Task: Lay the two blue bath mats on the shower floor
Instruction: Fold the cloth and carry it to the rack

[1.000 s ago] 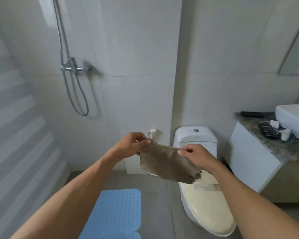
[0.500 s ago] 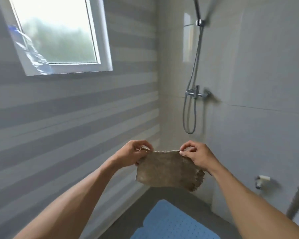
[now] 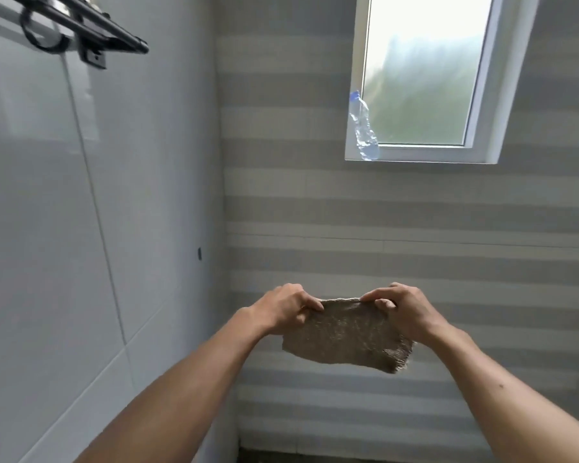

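You're pinching a brown rag point(image 3: 345, 332) taut by its top corners, left hand point(image 3: 283, 309) and right hand point(image 3: 403, 310) clamped on it, facing the striped wall; blue mats out of view, so probably off-task — next, drop rag, look down.

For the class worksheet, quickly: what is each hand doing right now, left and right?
Left hand: closed, pinching the top left corner of the brown cloth.
Right hand: closed, pinching the cloth's top right corner.
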The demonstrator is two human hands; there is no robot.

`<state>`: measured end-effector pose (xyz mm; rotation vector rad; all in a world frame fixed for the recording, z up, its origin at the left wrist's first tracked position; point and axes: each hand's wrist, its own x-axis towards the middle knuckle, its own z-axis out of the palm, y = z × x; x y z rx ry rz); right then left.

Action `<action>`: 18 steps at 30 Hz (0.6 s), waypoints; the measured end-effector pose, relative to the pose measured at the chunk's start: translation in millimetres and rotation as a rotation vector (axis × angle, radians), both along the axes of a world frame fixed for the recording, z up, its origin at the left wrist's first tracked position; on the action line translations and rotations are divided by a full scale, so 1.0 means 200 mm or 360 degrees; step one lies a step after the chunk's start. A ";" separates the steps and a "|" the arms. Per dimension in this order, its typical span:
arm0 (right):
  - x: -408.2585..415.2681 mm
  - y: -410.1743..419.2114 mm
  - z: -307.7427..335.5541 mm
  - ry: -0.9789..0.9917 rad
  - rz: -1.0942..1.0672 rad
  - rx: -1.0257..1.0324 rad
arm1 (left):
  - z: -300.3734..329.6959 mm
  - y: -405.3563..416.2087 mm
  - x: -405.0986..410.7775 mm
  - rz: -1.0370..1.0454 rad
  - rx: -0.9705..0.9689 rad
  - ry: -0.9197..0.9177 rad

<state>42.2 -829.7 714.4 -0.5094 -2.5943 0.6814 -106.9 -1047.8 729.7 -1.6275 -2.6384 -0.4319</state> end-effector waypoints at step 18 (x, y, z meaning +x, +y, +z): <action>-1.56 -0.61 0.12 0.0082 0.0533 0.0558 | 0.07 -0.38 -0.85 0.1045 -0.0637 0.0533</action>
